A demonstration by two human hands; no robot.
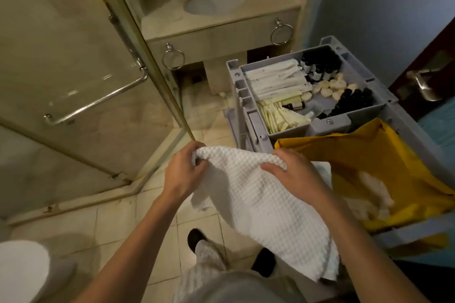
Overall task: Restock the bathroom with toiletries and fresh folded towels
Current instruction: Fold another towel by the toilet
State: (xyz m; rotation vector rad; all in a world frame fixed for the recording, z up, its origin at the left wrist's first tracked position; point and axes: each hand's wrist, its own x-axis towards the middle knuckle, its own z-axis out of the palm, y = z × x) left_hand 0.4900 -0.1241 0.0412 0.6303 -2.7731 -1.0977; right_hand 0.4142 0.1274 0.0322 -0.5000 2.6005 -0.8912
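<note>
While both hands grip towel (258, 199) edge, cart (330, 123) adjoins.

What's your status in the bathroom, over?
Both hands busy: left hand and right hand grip the white towel by its top edge. Towel hangs unfolded. Close on the right, supply cart; towel rings on the vanity bare.
</note>
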